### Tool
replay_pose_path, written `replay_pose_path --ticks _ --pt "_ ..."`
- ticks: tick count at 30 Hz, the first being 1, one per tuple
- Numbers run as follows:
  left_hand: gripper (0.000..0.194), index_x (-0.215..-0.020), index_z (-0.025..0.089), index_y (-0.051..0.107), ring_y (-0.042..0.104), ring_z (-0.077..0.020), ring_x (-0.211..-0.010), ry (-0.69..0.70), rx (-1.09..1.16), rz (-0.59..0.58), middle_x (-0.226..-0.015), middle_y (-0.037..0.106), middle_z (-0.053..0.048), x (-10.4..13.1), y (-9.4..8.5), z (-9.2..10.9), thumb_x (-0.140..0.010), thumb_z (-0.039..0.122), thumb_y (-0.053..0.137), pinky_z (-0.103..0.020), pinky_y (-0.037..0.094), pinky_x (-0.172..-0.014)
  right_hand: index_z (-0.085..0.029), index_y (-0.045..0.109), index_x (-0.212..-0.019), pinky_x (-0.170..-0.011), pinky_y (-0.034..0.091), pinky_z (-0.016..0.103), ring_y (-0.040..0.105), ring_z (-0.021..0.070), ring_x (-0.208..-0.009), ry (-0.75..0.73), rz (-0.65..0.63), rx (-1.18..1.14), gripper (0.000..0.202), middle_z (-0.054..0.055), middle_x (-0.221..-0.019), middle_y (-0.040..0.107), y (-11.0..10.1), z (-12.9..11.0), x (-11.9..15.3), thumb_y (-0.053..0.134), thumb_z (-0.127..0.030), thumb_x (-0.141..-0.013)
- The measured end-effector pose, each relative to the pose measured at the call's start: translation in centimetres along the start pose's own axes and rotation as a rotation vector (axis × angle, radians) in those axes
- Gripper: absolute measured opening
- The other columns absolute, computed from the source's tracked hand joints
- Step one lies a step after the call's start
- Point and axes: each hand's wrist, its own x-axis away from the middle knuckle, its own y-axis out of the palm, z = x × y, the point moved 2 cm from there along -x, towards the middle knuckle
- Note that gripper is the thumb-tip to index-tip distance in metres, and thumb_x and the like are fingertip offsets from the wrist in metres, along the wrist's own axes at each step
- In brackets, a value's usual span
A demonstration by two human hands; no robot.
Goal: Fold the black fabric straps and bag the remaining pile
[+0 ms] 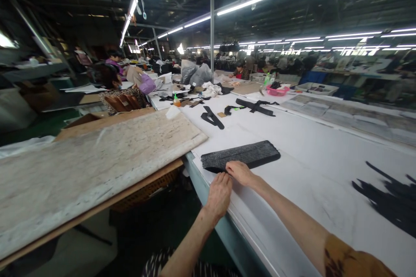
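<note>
A stack of dark grey fabric strips (pixel 242 154) lies slantwise on the white-covered table (pixel 312 173), close to its left edge. Ribbed lines run along its top, and its near side is black. At the near left side of the stack my left hand (pixel 219 197) has its fingers bent together on the black edge. My right hand (pixel 239 172) is just beside it, fingertips pinched at the same edge and nearly touching the left ones. The bit of fabric between the fingers is mostly hidden by them.
Black strips (pixel 212 117) and black straps (pixel 255 107) lie farther up the table. Black fabric pieces (pixel 390 201) are at the right. A worn board (pixel 97 160) adjoins on the left. Beyond are a pink basket (pixel 277 91), grey bags (pixel 196 73) and a seated person (pixel 108 80).
</note>
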Motion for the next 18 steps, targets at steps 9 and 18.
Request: replay_pose_path --ticks 9,18 --pt "0.032 -0.094 0.009 0.061 0.058 -0.0242 -0.088 -0.291 -0.131 -0.095 -0.091 0.063 -0.011 0.0 -1.2 -1.2 -0.080 -0.002 0.034 -0.039 0.045 -0.084 -0.018 0.060 -0.086 -0.071 0.038 0.025 0.056 0.0147 -0.082 0.001 0.056 -0.022 0.023 0.003 -0.088 0.063 0.2 -0.8 0.1 0.038 -0.011 -0.086" --pt "0.049 -0.107 0.013 0.065 0.058 -0.0218 -0.102 -0.195 -0.236 -0.014 -0.109 0.066 -0.008 1.1 3.5 -4.8 -0.078 -0.006 0.030 -0.031 0.044 -0.089 -0.017 0.060 -0.082 -0.075 0.046 0.037 0.054 0.0230 -0.084 -0.151 0.335 0.245 0.015 0.007 -0.089 0.060 2.1 -3.5 0.2 0.061 -0.028 -0.072"
